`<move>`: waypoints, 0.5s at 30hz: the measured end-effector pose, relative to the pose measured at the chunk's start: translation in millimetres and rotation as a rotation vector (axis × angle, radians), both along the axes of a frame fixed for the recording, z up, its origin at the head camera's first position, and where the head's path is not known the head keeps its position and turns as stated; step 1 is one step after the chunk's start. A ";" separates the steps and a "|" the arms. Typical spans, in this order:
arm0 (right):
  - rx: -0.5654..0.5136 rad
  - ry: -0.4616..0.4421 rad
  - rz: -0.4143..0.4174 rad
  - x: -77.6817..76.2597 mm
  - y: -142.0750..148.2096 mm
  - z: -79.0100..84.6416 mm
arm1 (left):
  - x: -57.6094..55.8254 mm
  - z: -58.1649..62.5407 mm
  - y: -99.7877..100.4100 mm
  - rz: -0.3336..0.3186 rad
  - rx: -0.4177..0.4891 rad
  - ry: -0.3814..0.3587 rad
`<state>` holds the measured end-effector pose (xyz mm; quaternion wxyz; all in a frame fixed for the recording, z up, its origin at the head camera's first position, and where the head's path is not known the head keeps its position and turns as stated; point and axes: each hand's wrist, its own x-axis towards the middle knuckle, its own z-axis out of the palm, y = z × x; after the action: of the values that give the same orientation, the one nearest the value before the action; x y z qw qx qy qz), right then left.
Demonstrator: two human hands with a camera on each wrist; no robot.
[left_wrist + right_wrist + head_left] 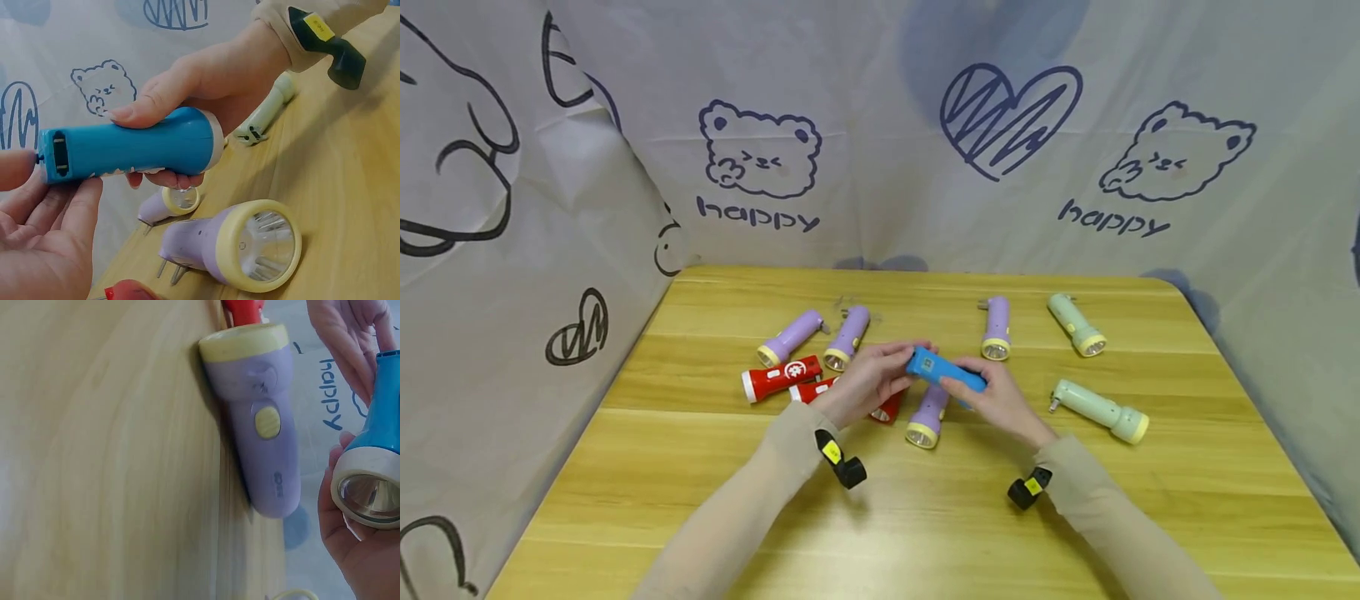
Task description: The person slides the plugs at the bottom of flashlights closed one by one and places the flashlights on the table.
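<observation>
A blue flashlight (951, 370) with a pale lens ring is held above the table between both hands. My right hand (1000, 402) grips it near its lens end, thumb on top and fingers beneath. At the tail end, my left hand (871, 377) has its thumb against a small dark knob and fingers under the body; the left wrist view shows this hand (53, 237) close up. A slot (60, 153) with a metal piece in it faces the left wrist camera. Beneath the hands lies a purple flashlight (927, 415), partly hidden. Red flashlights (781, 378) lie beside and behind my left hand.
Two purple flashlights (792, 337) lie at the back left and another purple flashlight (997, 327) at the back. Two green flashlights (1097, 408) lie on the right. Prongs stick out from several. Drawn-on white cloth (880, 192) borders the wooden table (955, 533).
</observation>
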<state>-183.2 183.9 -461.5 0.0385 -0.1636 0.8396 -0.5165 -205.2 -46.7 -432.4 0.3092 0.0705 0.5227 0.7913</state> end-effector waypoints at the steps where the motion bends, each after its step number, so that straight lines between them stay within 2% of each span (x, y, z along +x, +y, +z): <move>1: 0.006 -0.001 -0.001 0.2 0.9 -0.7 | 0.3 -0.6 -0.4 -0.008 0.006 -0.006; 9: 0.055 0.043 0.016 0.6 5.6 -3.6 | 1.9 -4.8 0.5 -0.021 -0.005 0.003; 15: 0.057 0.062 0.049 1.1 5.6 -2.7 | 1.5 -10.2 3.1 0.014 -0.088 0.049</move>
<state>-182.1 189.4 -464.2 0.0298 -0.1986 0.8506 -0.4860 -203.7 -43.7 -442.5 0.2935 0.0725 0.5648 0.7679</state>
